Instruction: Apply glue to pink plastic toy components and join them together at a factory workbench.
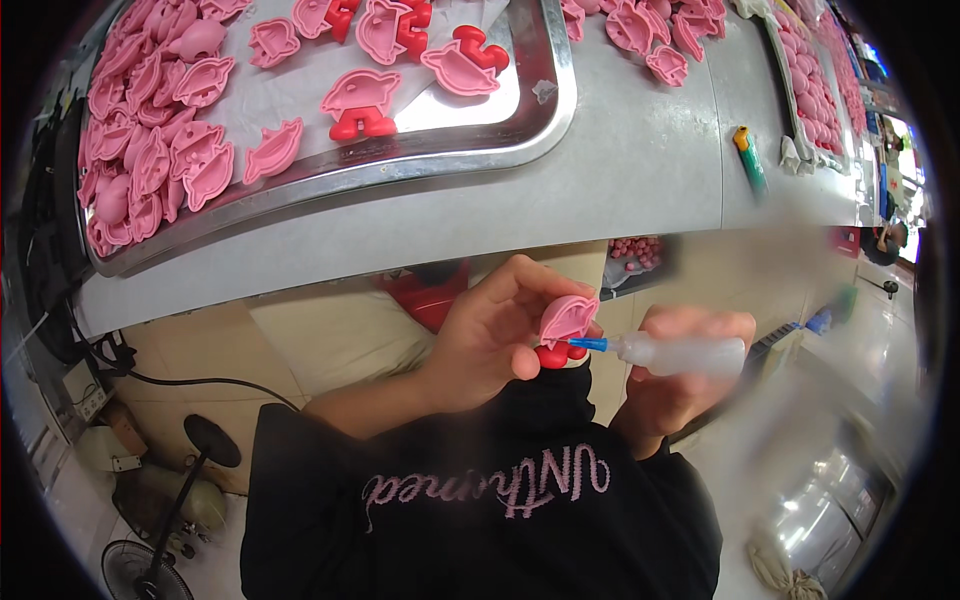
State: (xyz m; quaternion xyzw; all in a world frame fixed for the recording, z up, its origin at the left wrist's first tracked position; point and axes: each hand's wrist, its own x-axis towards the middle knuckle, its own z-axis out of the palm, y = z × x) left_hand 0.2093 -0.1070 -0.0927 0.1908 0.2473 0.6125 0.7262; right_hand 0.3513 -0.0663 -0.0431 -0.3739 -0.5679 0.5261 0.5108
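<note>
Black sweatshirt with pink looped stitching (480, 500) fills the lower frame, closest to the lens. Just above it, both hands meet over the lap.

Left hand (490, 345) is curled round a small pink moulded plastic fish-shaped piece w/ a red base (565, 325), pinched between thumb and fingertips, red part toward the bottom. Right hand (680, 375) is wrapped round a soft translucent squeeze bottle w/ a blue nozzle (680, 353); nozzle tip sits right at the seam where pink meets red, touching or nearly so; can't tell if anything is coming out.

Beyond the hands, grey bench (640, 150) carries a long shiny steel tray (545, 120). On it: 3–4 pieces that already have red parts (360, 105), lying apart on a pale sheet toward the tray's right end, and a big heap of plain pink fish shells (150, 150) along the left end, no red visible on those. More pink shells (640, 30) lie loose on the bench past the tray, plus a green-and-orange stick-like tool (748, 160) and a 2nd tray of pink parts (810, 80) far right.

Judging progress: early. Only a handful look assembled vs. dozens of bare shells; the piece in hand is mid-step.
</note>
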